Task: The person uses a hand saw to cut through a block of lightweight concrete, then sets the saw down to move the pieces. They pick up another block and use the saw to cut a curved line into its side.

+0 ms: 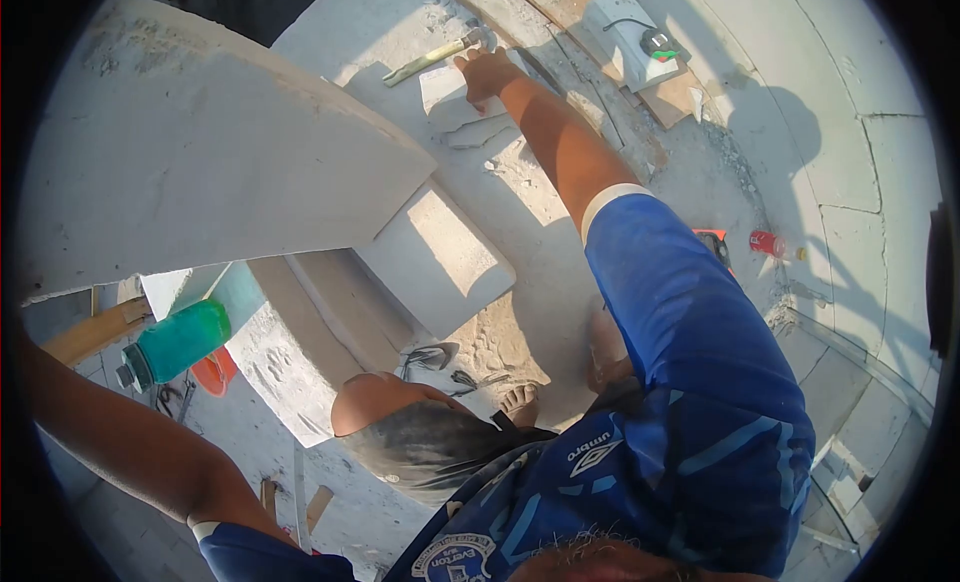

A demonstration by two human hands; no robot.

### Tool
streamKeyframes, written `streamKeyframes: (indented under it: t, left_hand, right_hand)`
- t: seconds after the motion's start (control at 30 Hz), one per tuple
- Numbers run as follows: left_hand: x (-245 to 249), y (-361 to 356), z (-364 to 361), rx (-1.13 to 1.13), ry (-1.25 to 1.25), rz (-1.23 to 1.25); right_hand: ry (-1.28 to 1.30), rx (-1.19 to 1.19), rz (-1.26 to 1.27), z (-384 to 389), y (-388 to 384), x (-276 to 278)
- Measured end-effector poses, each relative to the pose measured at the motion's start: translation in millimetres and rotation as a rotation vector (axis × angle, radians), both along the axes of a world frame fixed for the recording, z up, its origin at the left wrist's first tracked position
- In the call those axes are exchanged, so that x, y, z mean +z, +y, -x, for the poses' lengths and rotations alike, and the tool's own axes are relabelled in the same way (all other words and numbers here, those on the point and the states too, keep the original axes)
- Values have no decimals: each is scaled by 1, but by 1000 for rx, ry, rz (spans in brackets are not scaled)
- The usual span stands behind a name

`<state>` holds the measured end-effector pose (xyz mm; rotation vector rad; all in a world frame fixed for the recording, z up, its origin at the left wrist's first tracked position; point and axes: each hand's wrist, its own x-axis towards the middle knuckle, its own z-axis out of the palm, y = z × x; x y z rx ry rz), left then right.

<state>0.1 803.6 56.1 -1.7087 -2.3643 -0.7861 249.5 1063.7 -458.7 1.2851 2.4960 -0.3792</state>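
Note:
My right hand [487, 75] reaches far forward over a pale stone piece [440, 94] on the dusty floor. Its thumb stands apart from the fingers, and the fingertips are right at a hammer [428, 62] with a light wooden handle, near the head end. Thin broken slabs [476, 132] lie just below the wrist. My left forearm [130, 447] stretches to the left edge, beneath the large pale stone slab [220, 147]; the left hand itself is out of sight.
A teal bottle [180, 342] and an orange container [214, 370] are at left. A pale block [440, 262] stands before my knees. A tape measure [658, 45] rests on a white block [630, 47] at upper right. A red-labelled bottle [768, 244] lies at right.

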Motion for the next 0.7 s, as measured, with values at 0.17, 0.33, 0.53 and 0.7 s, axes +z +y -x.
streamKeyframes:
  t: [0.17,0.33,0.53,0.7]
  left_hand:
    - [7,6,9,129,44,8]
    - [117,81,116,541,-894,61]
    - [9,9,31,-144,-159,4]
    - [5,7,21,-174,-136,6]
  right_hand:
    - [-7,-20,-44,-22,-12,1]
    - [139,-109,-58,-41,-14,-16]
    - [220,-195,-146,-61,-41,-6]
    - [194,-257,-367,-104,-31,8]
